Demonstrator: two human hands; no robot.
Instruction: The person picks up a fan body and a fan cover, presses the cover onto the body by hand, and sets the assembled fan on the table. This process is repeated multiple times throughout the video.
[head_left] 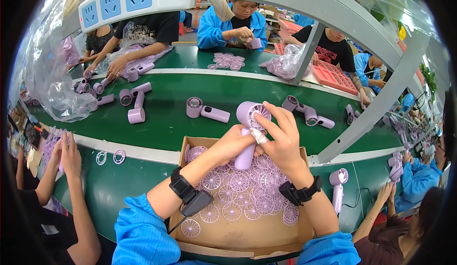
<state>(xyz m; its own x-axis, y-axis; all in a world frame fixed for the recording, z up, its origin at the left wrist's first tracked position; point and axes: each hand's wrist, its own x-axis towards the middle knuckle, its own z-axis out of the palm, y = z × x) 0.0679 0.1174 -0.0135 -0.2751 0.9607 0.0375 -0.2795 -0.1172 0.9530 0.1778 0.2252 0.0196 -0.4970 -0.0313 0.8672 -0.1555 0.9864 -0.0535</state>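
Note:
Above an open cardboard box (233,239), I hold a light purple handheld fan (244,157) upright, its round head tilted to the right. My left hand (234,143) is closed around the handle just under the head. My right hand (284,139), with white tape on its thumb, grips the head from the right. Its fingertips press on the spoked grille (259,116) at the head's open face, and the thumb lies near the neck. Many loose purple spoked grilles (239,181) lie piled in the box below. Part of the handle is hidden by my left fingers.
Beyond the box runs a green conveyor belt (166,134) with several purple fans (215,113). Two rings (119,156) lie left of the box; a fan (338,189) stands at right. A grey metal post (371,98) slants at right. Co-workers sit opposite and at both sides.

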